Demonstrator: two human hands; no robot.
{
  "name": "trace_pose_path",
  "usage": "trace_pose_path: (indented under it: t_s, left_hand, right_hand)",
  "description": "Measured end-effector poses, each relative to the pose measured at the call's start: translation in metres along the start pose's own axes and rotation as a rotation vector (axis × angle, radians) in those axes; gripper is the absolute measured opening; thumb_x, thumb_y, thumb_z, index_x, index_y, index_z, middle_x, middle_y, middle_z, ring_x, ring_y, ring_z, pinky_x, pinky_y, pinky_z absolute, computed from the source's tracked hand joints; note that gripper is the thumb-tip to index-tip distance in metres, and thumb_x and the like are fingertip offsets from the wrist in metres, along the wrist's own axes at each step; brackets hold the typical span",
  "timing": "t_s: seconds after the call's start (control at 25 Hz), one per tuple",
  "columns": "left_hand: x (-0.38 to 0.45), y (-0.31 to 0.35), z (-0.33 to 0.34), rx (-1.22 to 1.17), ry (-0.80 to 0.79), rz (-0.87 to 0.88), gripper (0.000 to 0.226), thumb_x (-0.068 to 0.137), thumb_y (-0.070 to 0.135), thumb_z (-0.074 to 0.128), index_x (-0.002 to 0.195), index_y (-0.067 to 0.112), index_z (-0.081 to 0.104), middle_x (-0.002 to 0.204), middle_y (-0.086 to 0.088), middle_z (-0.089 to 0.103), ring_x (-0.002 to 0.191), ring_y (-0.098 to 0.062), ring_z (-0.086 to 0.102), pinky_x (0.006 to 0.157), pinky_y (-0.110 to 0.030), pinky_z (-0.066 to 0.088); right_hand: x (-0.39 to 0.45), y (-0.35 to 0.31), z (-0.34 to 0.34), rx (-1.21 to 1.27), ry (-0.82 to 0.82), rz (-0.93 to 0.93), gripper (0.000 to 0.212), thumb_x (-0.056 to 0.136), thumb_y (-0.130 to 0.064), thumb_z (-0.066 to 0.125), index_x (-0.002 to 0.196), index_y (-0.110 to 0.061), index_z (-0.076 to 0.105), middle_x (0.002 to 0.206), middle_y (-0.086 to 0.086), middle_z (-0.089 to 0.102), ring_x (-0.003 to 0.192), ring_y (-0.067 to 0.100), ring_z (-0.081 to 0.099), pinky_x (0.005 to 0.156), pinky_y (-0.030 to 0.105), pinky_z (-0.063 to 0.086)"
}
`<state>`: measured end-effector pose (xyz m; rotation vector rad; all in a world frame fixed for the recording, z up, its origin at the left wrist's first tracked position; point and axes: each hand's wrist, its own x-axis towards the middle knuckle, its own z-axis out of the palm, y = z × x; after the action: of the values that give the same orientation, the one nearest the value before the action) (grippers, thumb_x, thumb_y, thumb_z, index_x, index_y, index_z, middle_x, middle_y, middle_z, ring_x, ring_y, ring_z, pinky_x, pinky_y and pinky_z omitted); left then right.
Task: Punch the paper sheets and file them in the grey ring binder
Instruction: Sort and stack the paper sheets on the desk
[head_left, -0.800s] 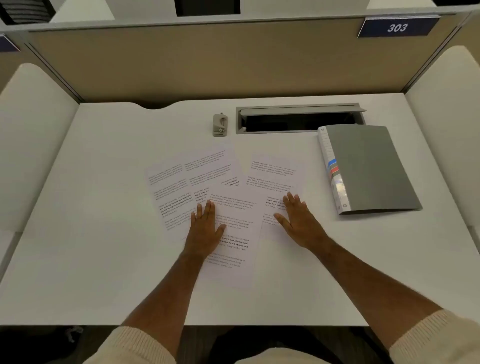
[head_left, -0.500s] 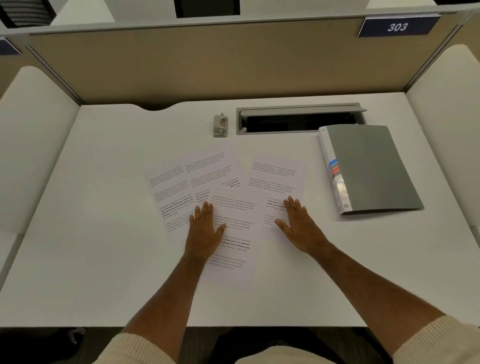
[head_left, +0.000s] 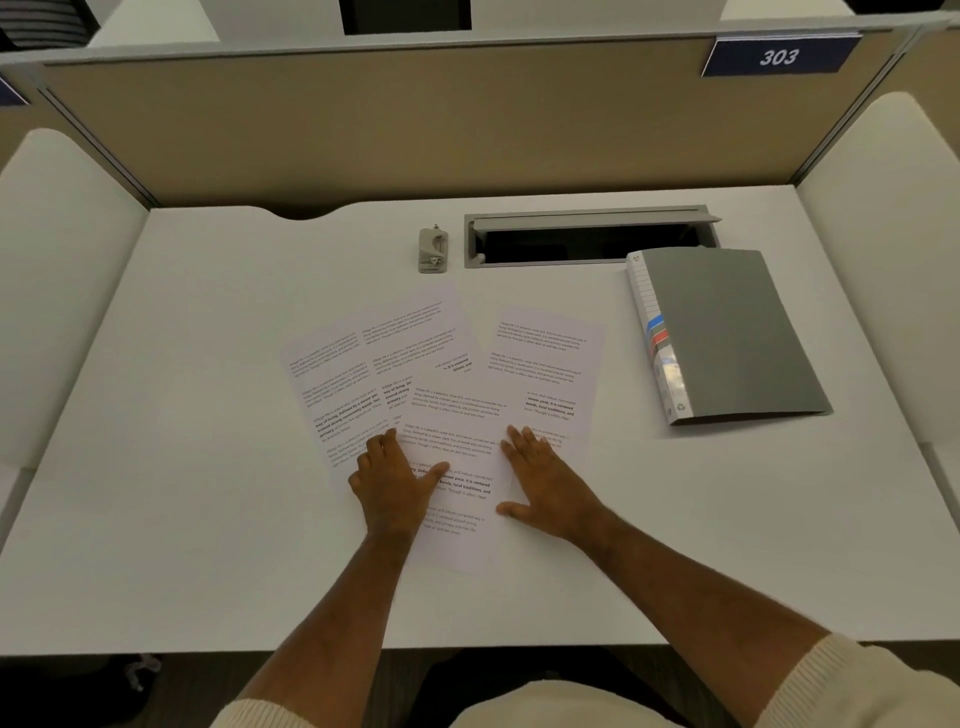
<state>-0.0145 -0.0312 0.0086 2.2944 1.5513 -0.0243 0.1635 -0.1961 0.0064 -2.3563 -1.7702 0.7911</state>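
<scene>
Gathering is the step in hand, I judge. The left hand (head_left: 392, 480) presses the overlapping paper sheets (head_left: 457, 415), fingers partly bent, gripping nothing; the right hand (head_left: 545, 480) lies flat on them. Next they need squaring into one stack. Beyond the fingertips stands the hole punch (head_left: 432, 249); well right lies the closed grey ring binder (head_left: 727, 332), with bare desk (head_left: 182, 467) around.

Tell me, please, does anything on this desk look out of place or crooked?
The paper sheets are not stacked: they lie fanned and overlapping at different angles, under the left hand and right hand. The grey ring binder lies closed, slightly skewed to the desk edge. Nothing looks spilled or damaged.
</scene>
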Motion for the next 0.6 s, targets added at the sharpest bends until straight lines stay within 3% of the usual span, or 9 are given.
trace_pose_path:
  t_s: [0.32,0.6]
  left_hand:
    - [0.015,0.006,-0.014,-0.168,-0.098,-0.154,0.100,0.064,0.054,0.090,0.144,0.018,0.042,0.137,-0.009,0.051,0.127,-0.031,0.053,0.103,-0.051,0.037]
    - [0.018,0.011,-0.021,-0.185,-0.141,-0.171,0.073,0.074,0.048,0.086,0.129,0.020,0.048,0.123,-0.006,0.065,0.118,-0.030,0.057,0.101,-0.047,0.036]
  right_hand:
    - [0.002,-0.002,-0.002,0.001,-0.023,0.026,0.100,0.093,-0.058,0.057,0.160,-0.010,0.000,0.167,0.007,-0.014,0.154,0.023,-0.014,0.120,0.032,-0.010]
    - [0.003,-0.002,-0.003,0.014,-0.022,0.024,0.100,0.093,-0.058,0.057,0.160,-0.011,0.001,0.167,0.007,-0.013,0.154,0.024,-0.013,0.122,0.034,-0.008]
